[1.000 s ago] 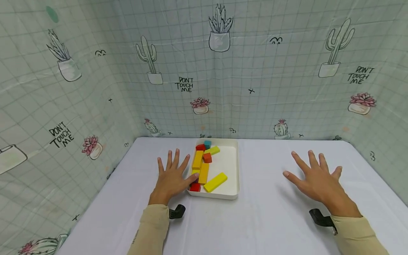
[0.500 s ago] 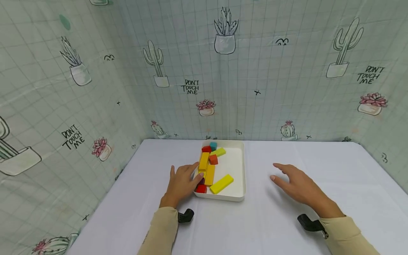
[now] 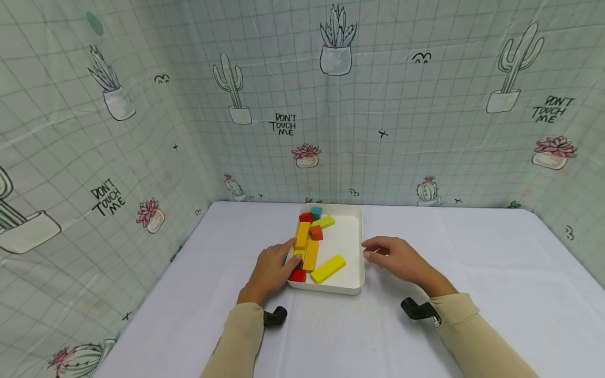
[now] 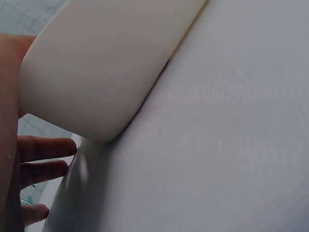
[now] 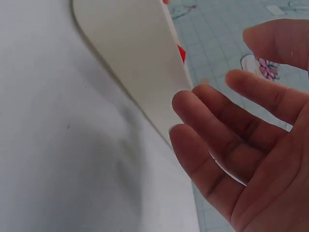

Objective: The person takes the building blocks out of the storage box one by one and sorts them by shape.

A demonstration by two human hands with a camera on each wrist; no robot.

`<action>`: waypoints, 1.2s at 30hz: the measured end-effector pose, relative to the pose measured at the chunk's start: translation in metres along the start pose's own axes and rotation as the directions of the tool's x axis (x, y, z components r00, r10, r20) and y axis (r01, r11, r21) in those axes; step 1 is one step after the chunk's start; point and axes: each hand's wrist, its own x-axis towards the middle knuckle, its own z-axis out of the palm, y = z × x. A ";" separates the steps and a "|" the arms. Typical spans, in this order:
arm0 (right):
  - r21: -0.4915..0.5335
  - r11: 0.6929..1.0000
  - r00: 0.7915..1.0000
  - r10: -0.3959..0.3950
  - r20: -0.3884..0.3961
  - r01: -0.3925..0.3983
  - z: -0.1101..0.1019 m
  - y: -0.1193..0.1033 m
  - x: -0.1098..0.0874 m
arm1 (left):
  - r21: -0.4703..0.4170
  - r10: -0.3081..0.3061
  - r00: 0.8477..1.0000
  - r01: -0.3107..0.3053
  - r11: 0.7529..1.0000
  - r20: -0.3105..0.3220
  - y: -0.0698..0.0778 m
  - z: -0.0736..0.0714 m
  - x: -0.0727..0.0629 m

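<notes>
A shallow white tray point(image 3: 347, 231) holds several coloured blocks. My left hand point(image 3: 270, 270) is at its left wall, thumb over the rim and index finger along the side, pinching the edge. In the left wrist view, the other fingers point(image 4: 46, 149) extend past the tray's corner point(image 4: 96, 82). My right hand point(image 3: 399, 258) is beside the right wall, its fingers loosely bent around nothing. The right wrist view shows a gap between those fingertips and thumb, near the tray's outer wall point(image 5: 130, 53).
Inside lie a yellow block point(image 3: 328, 269), orange-yellow blocks point(image 3: 310, 255), a lime block point(image 3: 323, 222), red blocks point(image 3: 298, 275) and a teal block point(image 3: 316, 212). A white cloth point(image 3: 340, 336) covers the table. Behind it hangs a cactus-print curtain point(image 3: 378, 105).
My left hand has gone from spread fingers to pinching the tray's left edge. The right hand has moved left to the tray's right side, its spread fingers drawing together.
</notes>
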 end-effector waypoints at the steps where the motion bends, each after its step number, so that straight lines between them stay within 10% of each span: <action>1: 0.001 1.000 1.000 -0.002 0.002 0.002 0.001 -0.002 0.002 | -0.004 -0.001 1.000 0.001 1.000 0.002 0.000 0.000 0.000; 36: 0.048 0.998 0.972 0.023 0.236 -0.035 0.032 -0.028 0.072 | -0.028 0.010 0.999 -0.012 1.000 -0.049 -0.003 0.008 -0.001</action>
